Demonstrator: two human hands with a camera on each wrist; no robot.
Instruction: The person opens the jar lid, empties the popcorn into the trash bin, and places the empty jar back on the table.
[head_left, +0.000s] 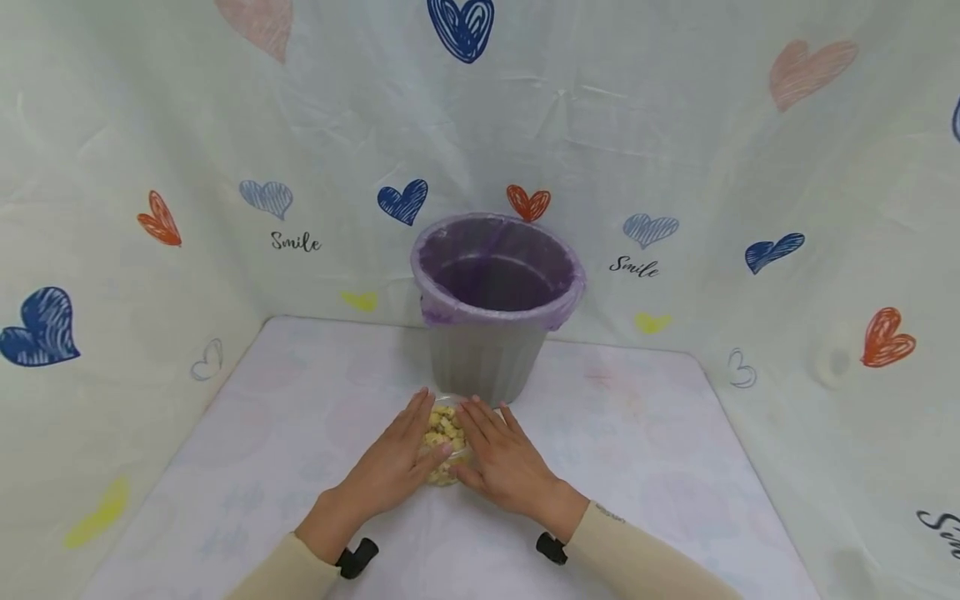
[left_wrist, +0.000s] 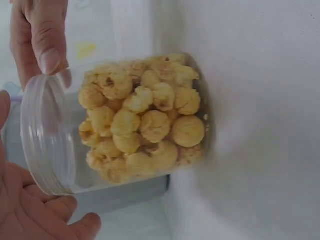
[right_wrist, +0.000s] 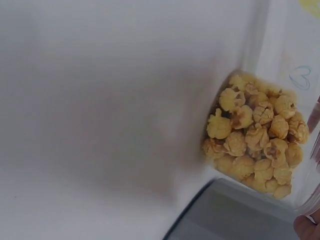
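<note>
A clear, round plastic jar of popcorn (head_left: 444,429) stands on the table between my two hands. In the left wrist view the popcorn (left_wrist: 140,120) fills its lower part, below a clear ringed top (left_wrist: 40,135). I cannot tell whether a lid is on. My left hand (head_left: 397,462) lies along the jar's left side, fingers extended; whether it touches is unclear. On the right side, my right hand (head_left: 510,458) has straight fingers at the top edge, and its thumb touches the jar in the left wrist view. The right wrist view catches the popcorn (right_wrist: 255,135) and only parts of fingers.
Just behind the jar stands a grey bin (head_left: 483,358) lined with a purple bag (head_left: 498,312). A pale cloth (head_left: 300,417) covers the table. White sheeting (head_left: 585,150) printed with hearts hangs at the back and sides.
</note>
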